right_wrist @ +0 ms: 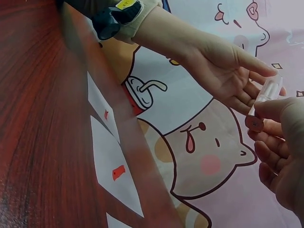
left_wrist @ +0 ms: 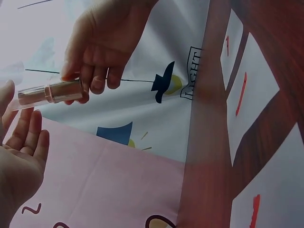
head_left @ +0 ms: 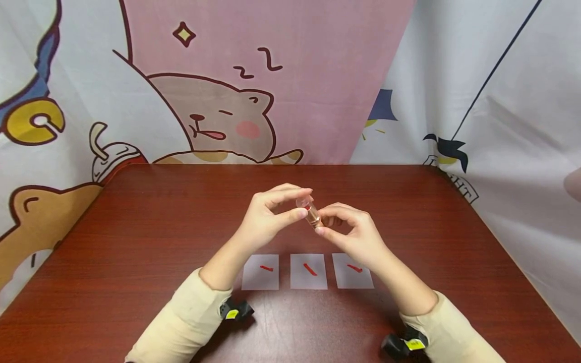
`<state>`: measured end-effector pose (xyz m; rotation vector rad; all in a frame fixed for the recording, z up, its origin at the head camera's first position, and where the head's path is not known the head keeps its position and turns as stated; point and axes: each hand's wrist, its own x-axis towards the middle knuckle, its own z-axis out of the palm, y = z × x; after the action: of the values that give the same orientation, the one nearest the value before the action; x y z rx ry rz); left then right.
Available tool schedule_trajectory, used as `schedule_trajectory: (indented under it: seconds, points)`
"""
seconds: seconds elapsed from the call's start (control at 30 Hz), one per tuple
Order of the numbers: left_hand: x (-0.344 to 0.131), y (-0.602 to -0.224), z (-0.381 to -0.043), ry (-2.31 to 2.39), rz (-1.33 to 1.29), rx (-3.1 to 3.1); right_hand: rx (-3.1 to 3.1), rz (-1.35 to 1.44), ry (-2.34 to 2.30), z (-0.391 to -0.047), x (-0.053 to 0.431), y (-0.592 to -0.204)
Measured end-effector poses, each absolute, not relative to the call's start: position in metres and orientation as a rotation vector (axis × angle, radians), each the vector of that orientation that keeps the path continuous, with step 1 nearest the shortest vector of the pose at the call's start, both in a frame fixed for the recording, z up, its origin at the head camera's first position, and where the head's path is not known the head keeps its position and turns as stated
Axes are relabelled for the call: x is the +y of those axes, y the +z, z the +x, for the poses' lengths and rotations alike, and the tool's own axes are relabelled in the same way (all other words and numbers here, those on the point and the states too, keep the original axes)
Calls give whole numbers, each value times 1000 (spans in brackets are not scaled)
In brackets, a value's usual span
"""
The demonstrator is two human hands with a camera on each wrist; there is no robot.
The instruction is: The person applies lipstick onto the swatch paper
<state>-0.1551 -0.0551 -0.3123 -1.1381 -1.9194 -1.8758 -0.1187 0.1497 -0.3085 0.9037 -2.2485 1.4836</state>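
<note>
Both hands hold a lipstick up above the table, tilted in the head view. It has a clear cap, a shiny gold-pink tube and a bit of red showing inside the clear end. My left hand pinches the clear capped end between thumb and fingers. At the other end, my right hand grips the base between thumb and forefinger, its other fingers curled. The flat round base faces the right wrist view.
Three white paper squares lie in a row on the brown wooden table below the hands: left paper, middle paper, right paper. Each bears a red stroke. A cartoon-printed cloth hangs behind the table.
</note>
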Motion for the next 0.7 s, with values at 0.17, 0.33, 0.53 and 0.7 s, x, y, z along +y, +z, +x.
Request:
schedule_trajectory:
  seconds: [0.17, 0.33, 0.53, 0.7]
  points:
    - [-53, -312, -157, -1921, -1091, -1917, -2267, 864, 1504, -118, 144, -302]
    - [-52, -314, -158, -1981, -1004, -1923, -2285, 856, 1528, -121, 140, -305]
    - [-51, -319, -162, -2003, -956, -1921, -2311, 854, 1533, -129, 138, -313]
    - [-52, -326, -167, -1984, -959, -1958, -2347, 837, 1570, -146, 144, -336]
